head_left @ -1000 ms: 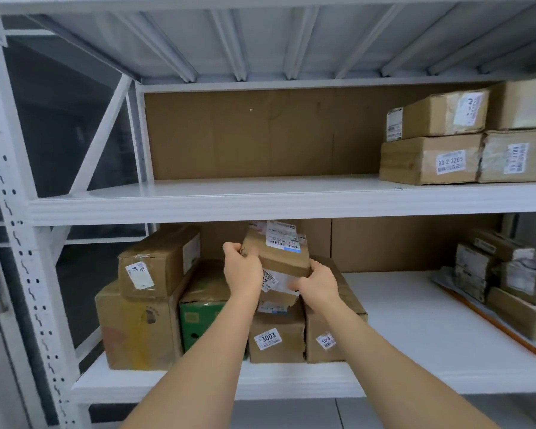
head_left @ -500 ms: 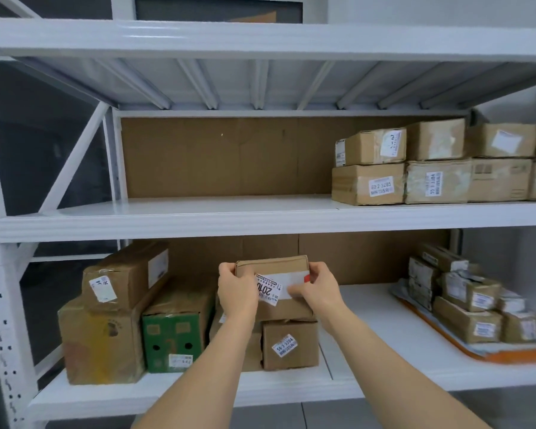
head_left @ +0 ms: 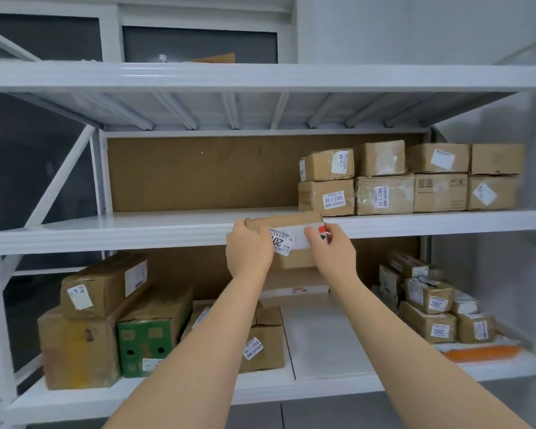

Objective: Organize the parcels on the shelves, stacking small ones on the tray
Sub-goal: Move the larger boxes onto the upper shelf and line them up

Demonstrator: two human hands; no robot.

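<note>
White metal shelving [head_left: 136,230] fills the view, smooth painted boards on perforated uprights, with a ribbed underside above and plain brown board lining the back. On the middle shelf, right, sits a double row of cardboard parcels [head_left: 384,193], boxy, taped, creased, with white labels; the farthest right one blurs toward the frame edge. Down on the lower shelf, left, a big scuffed brown carton [head_left: 75,348] with a yellowish stain carries a long box [head_left: 106,283] lying tilted on top, and a green printed carton [head_left: 144,345] stands just beside it. A brown box [head_left: 265,348] next to that is partly hidden behind the left forearm. Far right, small wrinkled parcels are heaped on an orange tray [head_left: 480,352], its far end cut off by the upright. And here is the one in play: a small cardboard parcel [head_left: 291,239], rectangular, white label on its face, held up at the front edge of the middle shelf. Left hand [head_left: 249,250] clamps its left end, right hand [head_left: 331,253] its right end, each grip pinching the parcel, covering part of the label.
</note>
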